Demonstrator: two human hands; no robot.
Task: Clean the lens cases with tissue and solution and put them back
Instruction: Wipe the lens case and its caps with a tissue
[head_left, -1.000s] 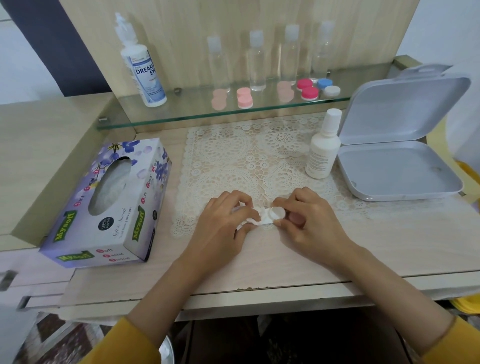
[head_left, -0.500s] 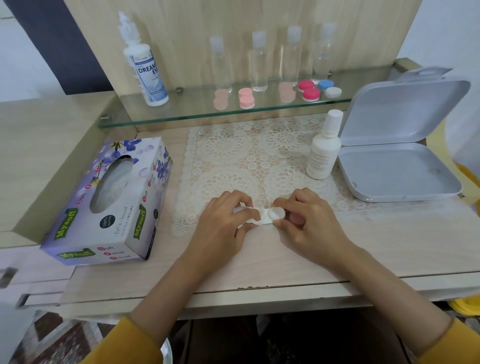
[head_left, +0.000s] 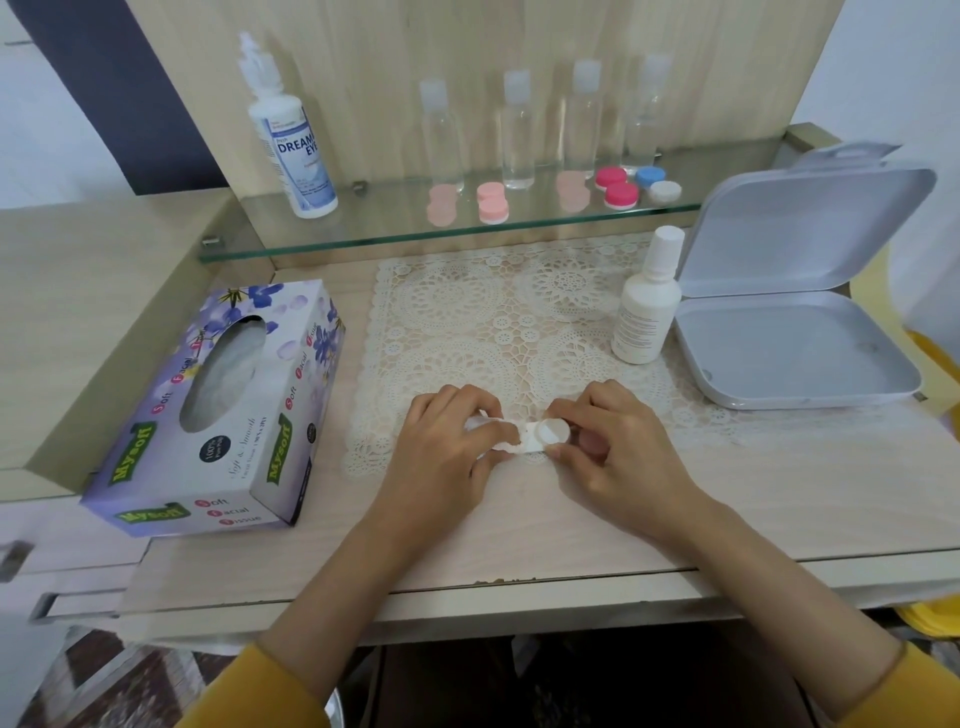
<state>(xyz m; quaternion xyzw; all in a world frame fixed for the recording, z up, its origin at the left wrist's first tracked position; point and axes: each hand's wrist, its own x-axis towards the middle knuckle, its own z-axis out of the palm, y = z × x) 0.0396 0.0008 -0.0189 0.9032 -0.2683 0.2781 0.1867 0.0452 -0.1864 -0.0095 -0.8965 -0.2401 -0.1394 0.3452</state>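
Both hands rest low on the counter (head_left: 779, 499) at the near edge of the lace mat (head_left: 467, 322), forearms angled inward. The right hand (head_left: 618, 452) curls its fingers (head_left: 561, 410) around a white lens case (head_left: 543, 437), thumb and forefinger pinching its round cup. The left hand (head_left: 441, 447) has its fingers bent over a crumpled tissue (head_left: 498, 441), pressing it against the case's other end. The case lies between the two hands, just above the mat's front border.
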